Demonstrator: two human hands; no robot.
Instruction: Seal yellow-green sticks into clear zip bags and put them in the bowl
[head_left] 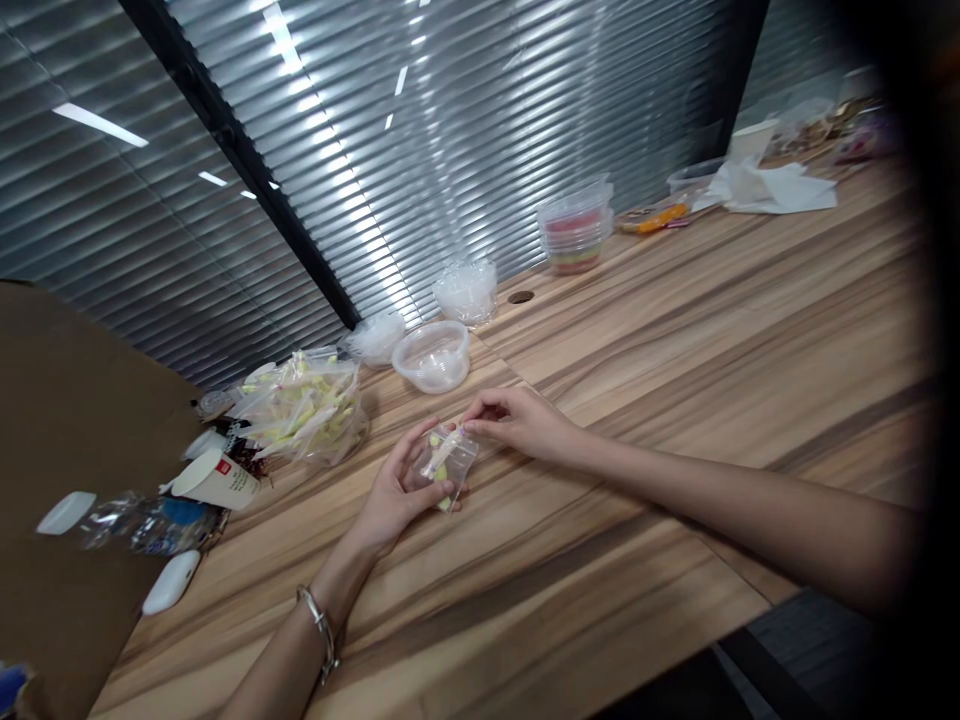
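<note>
My left hand (396, 492) grips a small clear plastic bag (448, 463) with yellow-green and white pieces inside, held just above the wooden table (675, 330). A bracelet sits on that wrist. My right hand (517, 420) pinches the bag's top edge between thumb and fingers. Both hands meet at the bag near the middle of the table. To the left lies a pile of similar filled clear bags (307, 408).
An empty clear bowl (433, 355) and stacked clear lids (466, 290) stand behind the hands. Stacked containers with coloured contents (576, 225) sit further back. A paper cup (219, 480) lies tipped at left by a brown cardboard box (67, 420). White paper (765, 188) lies far right.
</note>
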